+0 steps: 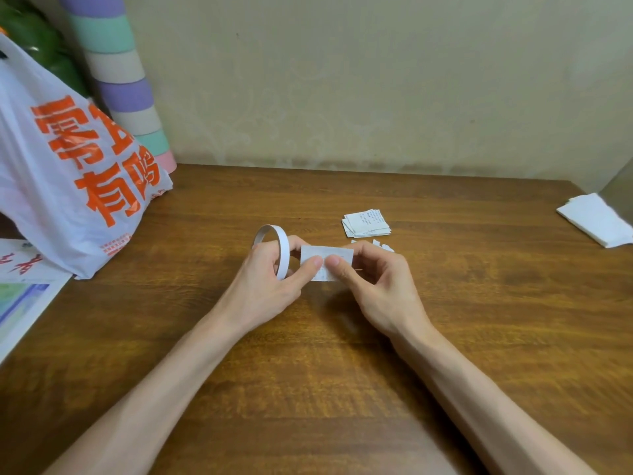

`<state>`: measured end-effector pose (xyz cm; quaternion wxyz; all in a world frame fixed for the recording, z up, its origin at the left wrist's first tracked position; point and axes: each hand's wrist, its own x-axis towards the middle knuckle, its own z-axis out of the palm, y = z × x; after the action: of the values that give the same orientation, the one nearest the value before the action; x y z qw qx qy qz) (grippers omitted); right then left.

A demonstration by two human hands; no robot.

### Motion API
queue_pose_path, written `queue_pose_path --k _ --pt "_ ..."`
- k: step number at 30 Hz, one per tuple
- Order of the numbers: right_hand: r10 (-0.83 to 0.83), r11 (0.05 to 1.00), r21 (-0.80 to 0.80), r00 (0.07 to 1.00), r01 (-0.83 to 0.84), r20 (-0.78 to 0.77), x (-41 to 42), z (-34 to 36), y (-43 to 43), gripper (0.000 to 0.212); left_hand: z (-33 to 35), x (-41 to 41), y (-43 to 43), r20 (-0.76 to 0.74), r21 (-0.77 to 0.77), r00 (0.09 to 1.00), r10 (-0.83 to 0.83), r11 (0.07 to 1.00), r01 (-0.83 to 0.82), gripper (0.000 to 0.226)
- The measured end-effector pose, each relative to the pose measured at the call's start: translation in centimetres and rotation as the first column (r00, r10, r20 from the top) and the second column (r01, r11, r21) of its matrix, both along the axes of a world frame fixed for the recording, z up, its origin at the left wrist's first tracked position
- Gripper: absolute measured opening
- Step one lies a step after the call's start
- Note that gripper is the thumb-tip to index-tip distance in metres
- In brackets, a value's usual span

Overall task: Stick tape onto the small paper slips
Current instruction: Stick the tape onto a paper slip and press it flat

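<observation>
Forearms reach over the brown worktop. The left hand, fingers curled through a white tape ring, and the right hand both pinch one paper slip between thumbs and fingers. A stack of slips lies just beyond.

- We see soft, even, warm indoor light, with no hard glare anywhere
- Beneath the left hand and right hand a faint, blurred shadow lies on the table, darkest between the wrists
- The paper slip they pinch is the brightest patch, and its print is too soft for us to read
- Near the forearms the wood grain smears into blur
- Left of the hands the plastic bag leans and stretches, and beyond them the table's far edge bows
</observation>
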<state>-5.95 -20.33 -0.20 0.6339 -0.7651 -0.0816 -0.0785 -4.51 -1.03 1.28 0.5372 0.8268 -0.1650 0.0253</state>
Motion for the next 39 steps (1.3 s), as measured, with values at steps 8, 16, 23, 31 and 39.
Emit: queue_pose_path --k 8,16,23,31,39 --pt "0.028 0.999 0.021 0.999 -0.027 -0.045 0.2 -0.2 0.1 0.012 0.1 0.1 0.1 -0.041 -0.062 0.997 0.064 0.996 -0.066 0.012" --pt "-0.053 0.985 0.155 0.991 0.072 -0.120 0.2 -0.1 -0.3 0.022 0.6 0.0 0.1 -0.076 -0.056 0.993 0.086 0.994 -0.090 0.016" --pt "-0.259 0.952 0.143 0.961 0.271 -0.099 2.0 1.0 -1.8 0.010 0.2 0.7 0.4 -0.197 -0.201 0.977 -0.079 0.979 0.039 0.036" --pt "-0.513 0.856 -0.099 0.858 0.508 -0.030 7.6 1.4 -5.0 0.005 0.3 0.2 0.0 -0.068 0.030 0.981 -0.182 0.982 0.185 0.077" --pt "-0.541 0.727 -0.431 0.832 0.535 0.122 8.6 0.9 -5.1 0.023 -0.3 -0.2 -0.7 -0.166 -0.081 0.965 -0.203 0.978 0.192 0.022"
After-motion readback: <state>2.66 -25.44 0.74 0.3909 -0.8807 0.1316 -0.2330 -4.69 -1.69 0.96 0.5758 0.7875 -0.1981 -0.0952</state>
